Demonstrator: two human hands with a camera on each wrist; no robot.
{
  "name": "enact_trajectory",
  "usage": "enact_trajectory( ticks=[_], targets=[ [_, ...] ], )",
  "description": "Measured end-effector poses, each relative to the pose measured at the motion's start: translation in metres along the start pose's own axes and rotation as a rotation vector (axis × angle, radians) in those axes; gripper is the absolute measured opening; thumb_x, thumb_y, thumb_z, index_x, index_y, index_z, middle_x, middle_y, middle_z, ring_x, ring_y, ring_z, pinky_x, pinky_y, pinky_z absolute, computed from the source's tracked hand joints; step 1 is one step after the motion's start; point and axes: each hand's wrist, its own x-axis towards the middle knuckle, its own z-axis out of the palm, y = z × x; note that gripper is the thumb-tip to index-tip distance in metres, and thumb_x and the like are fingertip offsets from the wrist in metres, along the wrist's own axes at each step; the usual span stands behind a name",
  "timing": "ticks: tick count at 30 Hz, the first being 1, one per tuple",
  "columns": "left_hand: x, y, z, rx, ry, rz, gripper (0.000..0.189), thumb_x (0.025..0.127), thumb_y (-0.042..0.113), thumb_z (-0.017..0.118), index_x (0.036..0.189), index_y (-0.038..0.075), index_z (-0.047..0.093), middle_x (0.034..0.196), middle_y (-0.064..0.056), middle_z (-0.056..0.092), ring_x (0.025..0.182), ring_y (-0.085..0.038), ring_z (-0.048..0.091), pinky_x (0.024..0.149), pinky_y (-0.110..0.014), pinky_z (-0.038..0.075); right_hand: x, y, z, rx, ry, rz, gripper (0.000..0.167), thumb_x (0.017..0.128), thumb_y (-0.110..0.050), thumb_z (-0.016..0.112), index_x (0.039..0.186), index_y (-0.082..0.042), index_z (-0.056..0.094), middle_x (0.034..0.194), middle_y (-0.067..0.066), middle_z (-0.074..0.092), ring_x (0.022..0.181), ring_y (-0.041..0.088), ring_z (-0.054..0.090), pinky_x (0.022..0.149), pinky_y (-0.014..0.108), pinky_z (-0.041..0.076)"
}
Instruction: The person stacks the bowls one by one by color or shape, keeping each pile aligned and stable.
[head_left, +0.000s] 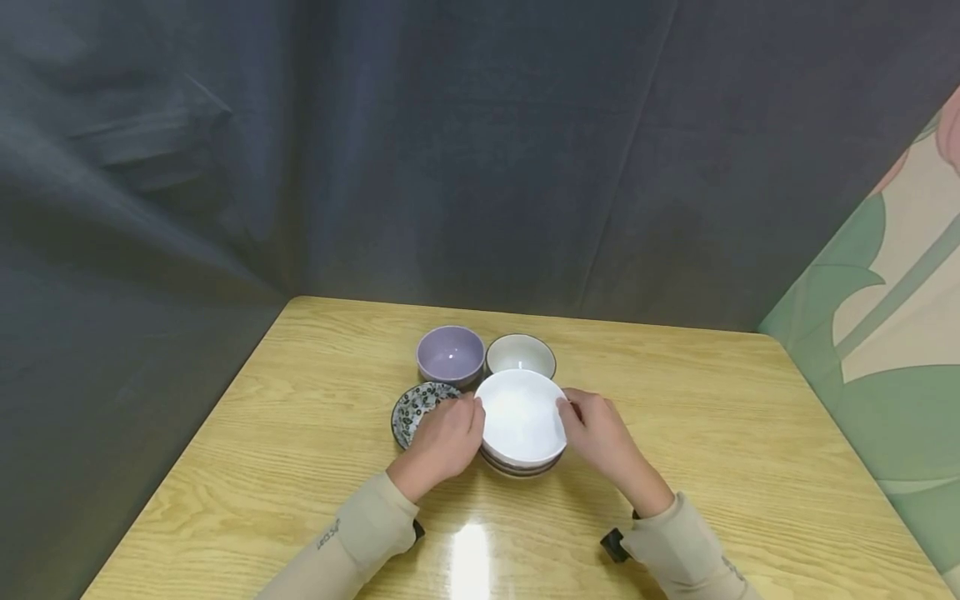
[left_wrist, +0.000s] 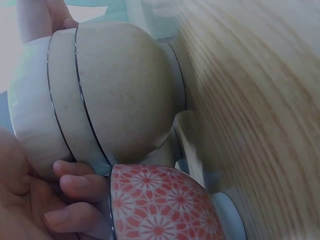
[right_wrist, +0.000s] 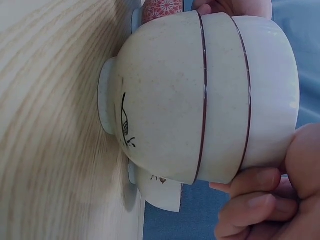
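Observation:
A plain white bowl (head_left: 521, 421) sits on top of two nested cream bowls (right_wrist: 160, 100) with dark rims; the lowest one's foot is on the table in the right wrist view. My left hand (head_left: 444, 435) grips the white bowl's left rim, fingers curled beneath it. On the opposite side my right hand (head_left: 602, 437) pinches the rim between thumb and fingers. Just under my left hand stands a bowl (head_left: 408, 412) with a dark floral inside and a red flower-patterned outside (left_wrist: 160, 205); the hand partly covers it in the head view.
Behind the floral bowl is a purple bowl (head_left: 451, 354). To its right, behind the stack, stands another cream bowl (head_left: 522, 350) with a dark rim. All are on a wooden table (head_left: 720, 417), with a dark curtain (head_left: 480, 167) along the back and left.

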Motion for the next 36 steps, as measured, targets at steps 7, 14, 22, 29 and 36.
enact_trajectory(
  ticks=[7,14,22,29,36],
  targets=[
    [0.0004,0.0004,-0.0032,-0.022,-0.020,-0.001,0.041,0.107,0.022,0.031,0.105,-0.003,0.063,0.088,-0.018,0.066,0.084,-0.034,0.067,0.073,-0.048,0.054,-0.0015,-0.0038,-0.0028,0.023,-0.012,0.043,0.028,0.103,-0.008,0.049,0.113,0.005,0.070,0.077,0.008,0.067,0.061,0.013,0.053,0.053,0.026,0.046],
    [0.0015,0.0008,-0.0048,-0.029,-0.035,0.014,0.039,0.107,0.021,0.031,0.100,-0.001,0.063,0.085,-0.015,0.064,0.082,-0.032,0.066,0.073,-0.047,0.054,-0.0013,-0.0046,-0.0027,0.000,-0.004,0.043,0.027,0.102,-0.009,0.049,0.110,0.004,0.071,0.080,0.009,0.069,0.064,0.013,0.055,0.055,0.026,0.048],
    [0.0008,0.0003,-0.0037,-0.008,-0.053,0.024,0.043,0.107,0.021,0.030,0.106,-0.005,0.065,0.096,-0.018,0.067,0.086,-0.032,0.067,0.076,-0.047,0.055,-0.0028,-0.0057,-0.0030,-0.017,-0.014,0.051,0.028,0.103,-0.010,0.048,0.111,0.005,0.070,0.082,0.010,0.070,0.066,0.014,0.057,0.058,0.027,0.049],
    [0.0013,-0.0006,-0.0040,-0.046,-0.083,0.043,0.049,0.107,0.020,0.029,0.124,-0.014,0.059,0.123,-0.027,0.064,0.110,-0.038,0.065,0.094,-0.048,0.052,-0.0039,-0.0069,-0.0031,-0.039,-0.025,0.081,0.028,0.103,-0.011,0.048,0.114,0.006,0.068,0.084,0.011,0.070,0.067,0.015,0.057,0.059,0.028,0.050],
    [0.0025,-0.0023,-0.0054,-0.116,-0.108,0.047,0.039,0.106,0.017,0.031,0.101,-0.005,0.063,0.094,-0.014,0.062,0.082,-0.022,0.060,0.081,-0.042,0.055,-0.0003,-0.0077,-0.0037,-0.054,-0.042,0.092,0.030,0.103,-0.013,0.048,0.116,0.006,0.068,0.088,0.012,0.071,0.069,0.016,0.059,0.060,0.030,0.052]
  ],
)
